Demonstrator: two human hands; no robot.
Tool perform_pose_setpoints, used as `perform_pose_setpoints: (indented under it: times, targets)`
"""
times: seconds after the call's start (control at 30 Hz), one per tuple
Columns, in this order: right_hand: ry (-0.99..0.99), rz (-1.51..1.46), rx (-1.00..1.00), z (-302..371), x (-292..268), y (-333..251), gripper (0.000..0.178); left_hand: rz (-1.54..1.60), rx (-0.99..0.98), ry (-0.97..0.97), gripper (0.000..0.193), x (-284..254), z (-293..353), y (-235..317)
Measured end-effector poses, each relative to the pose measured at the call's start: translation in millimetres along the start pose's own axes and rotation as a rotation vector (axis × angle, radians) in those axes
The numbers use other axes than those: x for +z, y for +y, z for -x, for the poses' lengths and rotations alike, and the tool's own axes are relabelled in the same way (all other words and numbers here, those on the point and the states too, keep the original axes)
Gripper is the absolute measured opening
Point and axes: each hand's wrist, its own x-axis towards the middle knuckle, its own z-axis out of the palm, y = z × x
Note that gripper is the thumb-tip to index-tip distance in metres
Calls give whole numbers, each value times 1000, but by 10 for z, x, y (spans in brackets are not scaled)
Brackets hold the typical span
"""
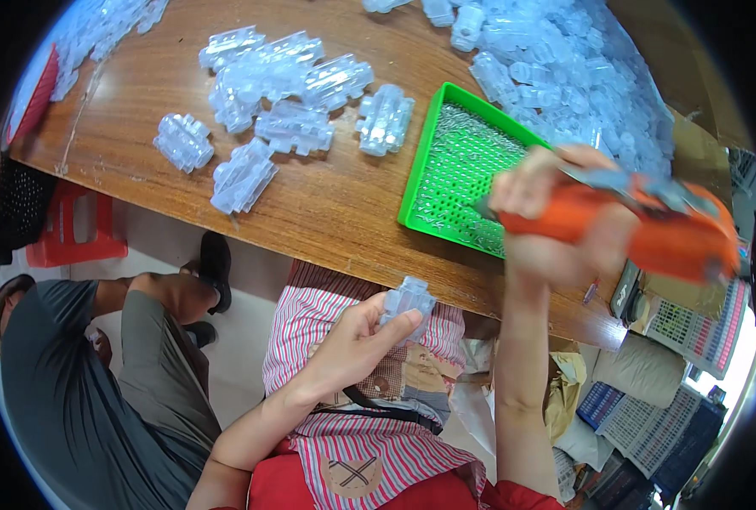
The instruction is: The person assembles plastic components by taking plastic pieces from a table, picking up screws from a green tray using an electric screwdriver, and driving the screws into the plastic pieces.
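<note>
Between the thumb and fingers of my left hand (363,336) is a clear plastic part (410,299), held over my lap just off the table's front edge. My right hand (535,208) grips an orange power screwdriver (591,223), somewhat blurred by motion. Its dark tip points left, above the right side of a green perforated tray (407,204). Many small silvery screws (456,144) lie in that tray, thickest toward its far end.
Loose clear plastic parts (289,81) lie across the wooden table (327,225) at left centre. A large heap of similar pieces (557,68) fills the far right. A seated person (97,365) is at my left, near a red stool (76,229). Boxes and bags (642,370) stand at right.
</note>
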Motion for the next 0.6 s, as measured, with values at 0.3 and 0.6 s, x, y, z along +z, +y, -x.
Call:
perform_pose_setpoints:
  times: [0.3,0.6]
  targets:
    - [-192,84,37,560,352,-375,65,36,32,54,27,1,1,-90]
    - [-221,146,127,589,309,-296,63,59,98,60,25,43,-49,-124]
